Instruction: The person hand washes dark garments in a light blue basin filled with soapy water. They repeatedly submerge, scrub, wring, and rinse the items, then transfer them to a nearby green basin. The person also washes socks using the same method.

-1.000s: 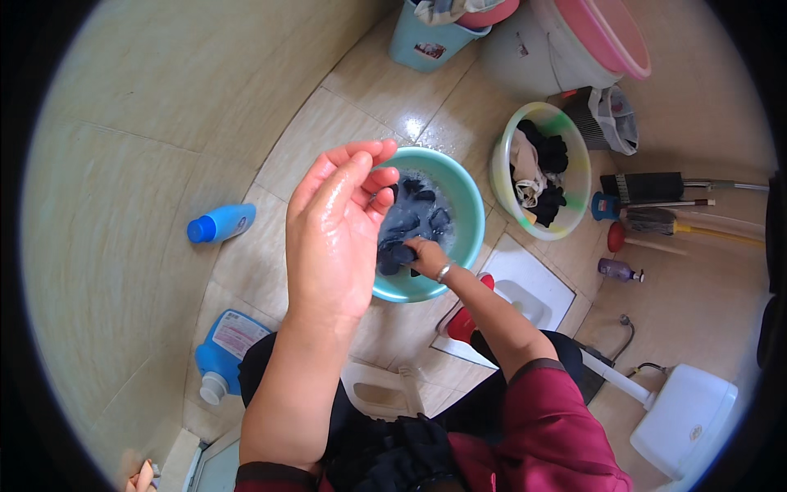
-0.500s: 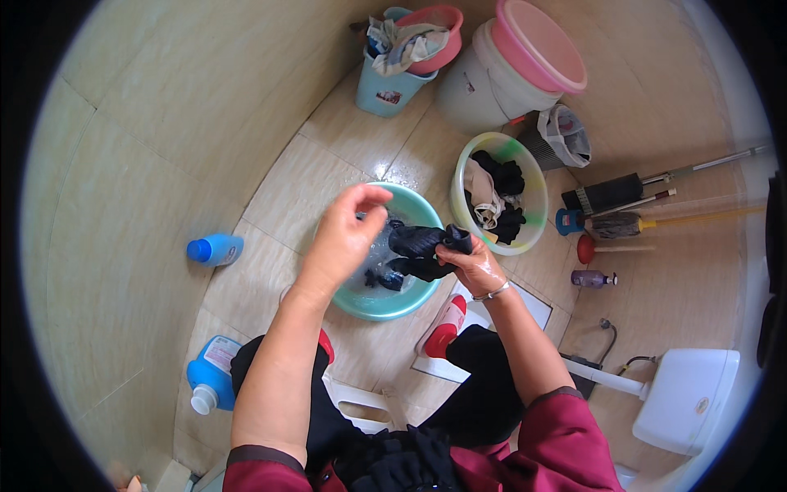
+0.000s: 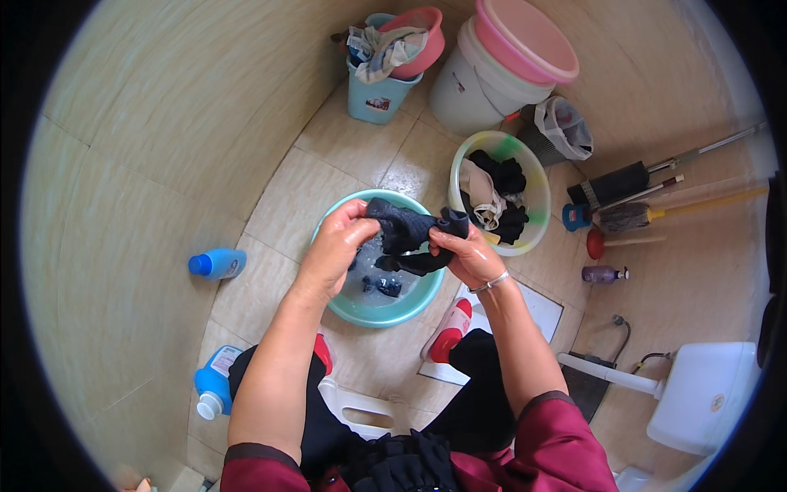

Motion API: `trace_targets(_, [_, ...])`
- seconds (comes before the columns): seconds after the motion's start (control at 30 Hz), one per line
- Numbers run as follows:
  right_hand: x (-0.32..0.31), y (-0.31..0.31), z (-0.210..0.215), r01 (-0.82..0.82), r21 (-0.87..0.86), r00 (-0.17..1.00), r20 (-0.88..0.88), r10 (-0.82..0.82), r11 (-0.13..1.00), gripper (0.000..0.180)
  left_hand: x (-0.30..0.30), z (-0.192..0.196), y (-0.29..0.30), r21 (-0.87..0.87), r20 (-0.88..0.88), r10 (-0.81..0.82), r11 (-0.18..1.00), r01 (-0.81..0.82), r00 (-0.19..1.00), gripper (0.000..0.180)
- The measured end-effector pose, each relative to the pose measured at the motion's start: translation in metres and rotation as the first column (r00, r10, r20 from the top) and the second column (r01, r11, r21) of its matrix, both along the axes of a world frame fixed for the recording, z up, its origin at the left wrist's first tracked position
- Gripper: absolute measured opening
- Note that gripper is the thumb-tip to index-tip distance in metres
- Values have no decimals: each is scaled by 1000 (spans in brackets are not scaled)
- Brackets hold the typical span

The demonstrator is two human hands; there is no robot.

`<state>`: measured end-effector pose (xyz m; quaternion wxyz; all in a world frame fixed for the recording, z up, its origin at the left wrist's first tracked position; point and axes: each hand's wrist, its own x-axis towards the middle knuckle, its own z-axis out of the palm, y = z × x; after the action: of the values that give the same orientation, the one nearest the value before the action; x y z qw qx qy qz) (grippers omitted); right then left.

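My left hand (image 3: 333,246) pinches one end of a dark, wet piece of clothing (image 3: 406,230); its exact kind is hard to make out. The other end is bunched in my right hand (image 3: 473,256), which has a silver bracelet at the wrist. Stretched between both hands, the cloth hangs over a teal basin (image 3: 375,316). A lower fold droops toward the sudsy water (image 3: 370,283). Another dark piece of cloth (image 3: 382,285) lies in that water.
A pale green basin (image 3: 539,215) of clothes stands beyond my right hand. Blue bottles (image 3: 220,264) (image 3: 215,379) stand at left. Farther back are a light-blue bin (image 3: 373,97) and a white bucket (image 3: 464,94). Cleaning tools (image 3: 615,184) and a white cistern (image 3: 703,398) are at right.
My left hand was raised and empty above the basin; now it has come down and grips the cloth's free end. The cloth is spread wider, with my right hand still holding it.
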<state>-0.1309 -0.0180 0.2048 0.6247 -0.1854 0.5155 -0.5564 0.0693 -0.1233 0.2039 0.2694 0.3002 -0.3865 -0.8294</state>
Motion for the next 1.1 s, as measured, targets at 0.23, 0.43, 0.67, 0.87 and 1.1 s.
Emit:
trace_targets(0.23, [10,-6,-26,-129,161,972,-173,157,978,19,-7,9,3,99,10,95,990,-96,995,12])
trace_targets(0.43, [11,-5,-5,-87,49,960,-263,96,995,45,-14,12,7,151,-81,135,981,-121,988,13])
trace_targets(0.67, [20,-10,5,-165,-90,925,-359,123,982,44,-16,15,10,79,-5,42,996,-41,999,11])
trace_targets(0.87, [27,-16,7,-82,16,935,-344,82,997,26,-13,1,8,105,-97,119,988,-109,988,25])
trace_targets(1.1, [25,-16,39,-23,-43,960,-280,10,999,20,-12,-65,17,-467,547,102,861,201,831,44])
